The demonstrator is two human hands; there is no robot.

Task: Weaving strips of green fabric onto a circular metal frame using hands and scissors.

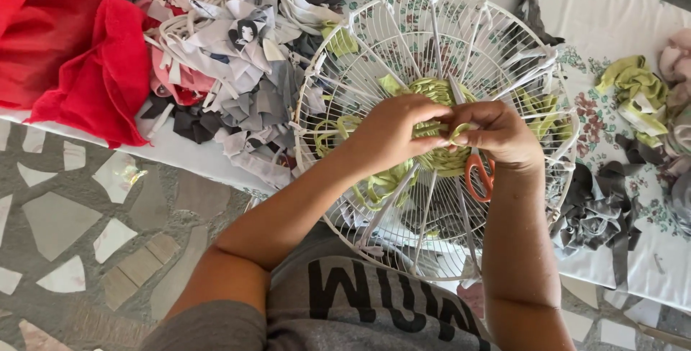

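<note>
1. The left hand (389,135) and the right hand (497,135) meet over the middle of a round white wire frame (360,41), which leans against the near edge of the cloth-covered table (619,12). Both pinch a green fabric strip (440,131), fingers closed on it just above the woven green centre (439,92).
2. The right hand also has orange-handled scissors (479,177) hooked on its fingers, blades hidden. They may well snag the strip or nick a white spoke strip, since they hang right beside the weave.
3. The pull on the strip looks firm; too much tension could bunch the centre or slip a spoke off the wire.
4. The frame rests partly on the person's lap, so it could tip off the table edge.
5. Loose green loops (331,131) left of the centre could tangle with the working strip.
6. The scrap heap (223,48) at the far left corner sits close to the rim and might catch.
</note>
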